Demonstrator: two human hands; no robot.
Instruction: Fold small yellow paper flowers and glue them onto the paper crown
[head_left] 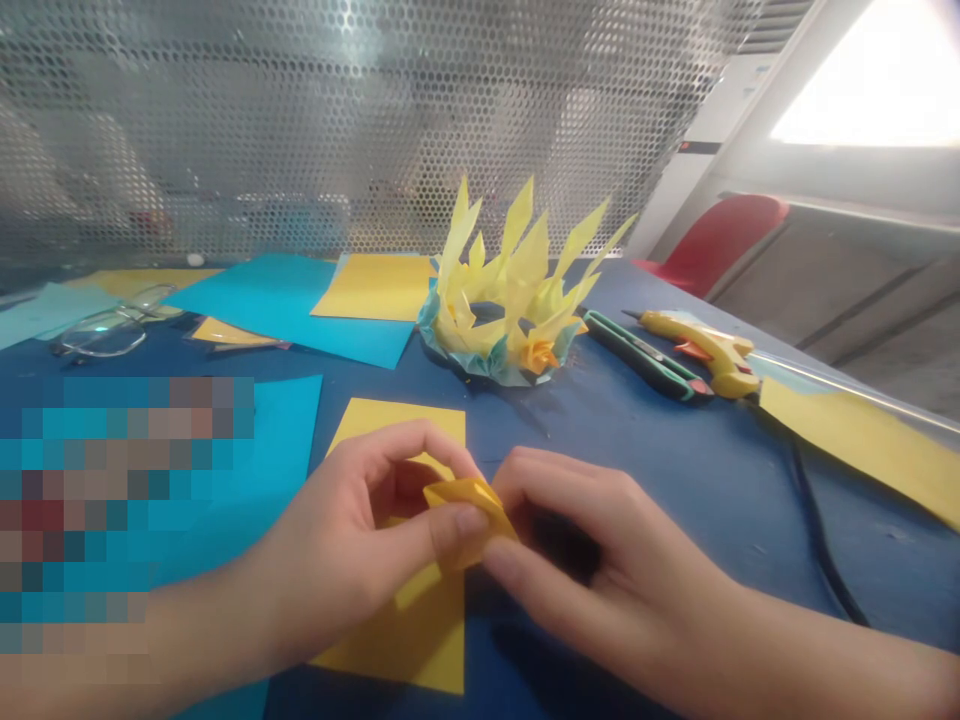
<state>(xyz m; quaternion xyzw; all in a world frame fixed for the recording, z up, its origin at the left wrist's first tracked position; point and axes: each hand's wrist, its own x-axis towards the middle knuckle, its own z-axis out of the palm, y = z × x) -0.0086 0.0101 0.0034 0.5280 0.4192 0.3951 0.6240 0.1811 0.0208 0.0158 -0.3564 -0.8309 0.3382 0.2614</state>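
Observation:
Between my hands is a small folded piece of yellow paper (459, 492), held above the table. My left hand (386, 510) pinches it, thumb on the near face and fingers curled behind. At its right edge my right hand (585, 530) also grips it, thumb and fingers pressed together. Below them lies a flat yellow paper strip (427, 650), partly covered by my left hand. Beyond my hands stands a paper crown (517, 290) with pale yellow points, a light blue ruffled base and an orange paper rose (541, 353) on its front.
A green utility knife (645, 355) and a yellow glue gun (705, 345) with a dark cord lie at the right, near a long yellow sheet (862, 450). Blue sheets (262, 300) and eyeglasses (105, 335) lie at the left. A perforated metal panel (337, 130) rises behind.

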